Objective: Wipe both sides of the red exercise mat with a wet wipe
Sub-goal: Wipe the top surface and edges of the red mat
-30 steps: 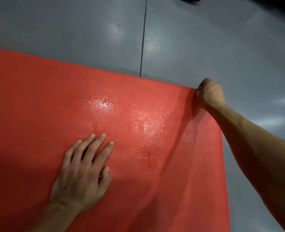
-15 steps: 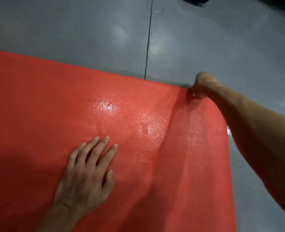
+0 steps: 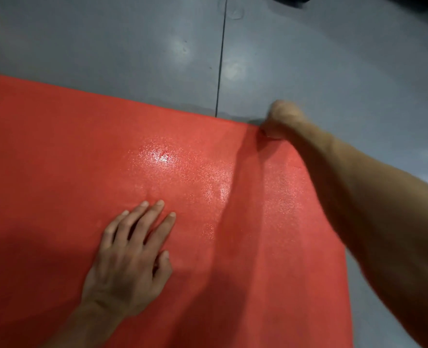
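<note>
The grey floor [image 3: 333, 59] fills the upper part of the head view, smooth and faintly glossy, with pale reflections of light on it and a thin dark seam [image 3: 220, 66] running from the top edge down to the far edge of the mat. The red exercise mat [image 3: 57, 159] lies flat on this floor and covers most of the lower frame, running out of view at the left and bottom; its far edge slants across the picture and its right edge runs down beside the right forearm [image 3: 383, 222]. Its surface is finely textured, and a wet-looking sheen [image 3: 161, 156] glints near its middle, with fainter glittering patches to the right of it. A shallow fold or ridge rises in the mat from the far right corner down toward the near side. The forearm reaches in from the right edge of the frame, passing over the mat's right border. The left hand [image 3: 130, 257] rests palm down on the mat near the bottom centre, its fingers straight and slightly spread, the thumb tucked alongside. The right hand [image 3: 280, 121] is at the mat's far right corner, blurred, fingers curled into a fist that appears to grip the corner of the mat; no wipe can be made out in it.
</note>
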The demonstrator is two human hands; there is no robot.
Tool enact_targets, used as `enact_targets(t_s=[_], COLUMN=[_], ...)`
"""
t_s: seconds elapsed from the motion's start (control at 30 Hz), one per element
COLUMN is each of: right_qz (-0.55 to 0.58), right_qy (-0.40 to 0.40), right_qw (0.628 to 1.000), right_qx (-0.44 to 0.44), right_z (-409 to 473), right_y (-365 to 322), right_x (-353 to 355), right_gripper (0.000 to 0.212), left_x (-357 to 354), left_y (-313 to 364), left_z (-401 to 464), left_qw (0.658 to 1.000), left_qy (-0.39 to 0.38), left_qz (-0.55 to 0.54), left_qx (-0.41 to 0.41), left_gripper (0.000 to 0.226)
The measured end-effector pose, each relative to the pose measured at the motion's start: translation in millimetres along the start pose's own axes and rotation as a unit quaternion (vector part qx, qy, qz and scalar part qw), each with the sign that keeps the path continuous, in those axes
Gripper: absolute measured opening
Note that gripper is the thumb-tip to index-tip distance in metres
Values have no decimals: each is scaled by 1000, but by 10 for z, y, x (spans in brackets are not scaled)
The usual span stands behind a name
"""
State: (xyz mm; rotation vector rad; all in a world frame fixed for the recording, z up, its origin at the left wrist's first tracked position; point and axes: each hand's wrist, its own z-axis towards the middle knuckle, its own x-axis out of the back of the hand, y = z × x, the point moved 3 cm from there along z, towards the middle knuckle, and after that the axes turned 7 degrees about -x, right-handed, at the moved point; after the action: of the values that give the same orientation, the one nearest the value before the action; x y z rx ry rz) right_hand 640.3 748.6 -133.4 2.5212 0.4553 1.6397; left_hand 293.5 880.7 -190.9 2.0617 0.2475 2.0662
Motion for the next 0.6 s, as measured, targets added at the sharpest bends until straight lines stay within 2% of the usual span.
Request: enact_targets(t_s=[0.1, 0.17, 0.23, 0.37, 0.43, 0.5, 0.6], right_qz=[75, 118, 141, 143, 167, 177, 190], right_qy=[2, 17, 40, 119, 160, 182, 200], right_qw=[992, 985, 984, 983, 972, 967, 954], right_qx=[99, 124, 101, -16, -49, -13, 119], right_z=[-212, -263, -220, -76, -130, -232, -437], right_y=[-787, -1029, -781, 431, 572, 230, -492], right_x=[97, 65, -80, -399, -518, -584, -570], right_gripper=[36, 33, 28, 19, 16, 17, 18], left_x=[-16, -13, -8, -6, -23, -23, -9], left_y=[1, 3, -3, 3, -16, -3, 0], left_z=[2, 7, -9, 8, 8, 9, 4], left_qw=[1000, 1000, 1000, 1000, 1000, 1000, 1000], left_qy=[-2, -1, 4, 7, -2, -1, 8], left_qz=[2, 0, -1, -8, -9, -5, -3], left_qx=[0, 0, -2, 5, 7, 4, 3], left_gripper=[64, 64, 64, 64, 65, 65, 64])
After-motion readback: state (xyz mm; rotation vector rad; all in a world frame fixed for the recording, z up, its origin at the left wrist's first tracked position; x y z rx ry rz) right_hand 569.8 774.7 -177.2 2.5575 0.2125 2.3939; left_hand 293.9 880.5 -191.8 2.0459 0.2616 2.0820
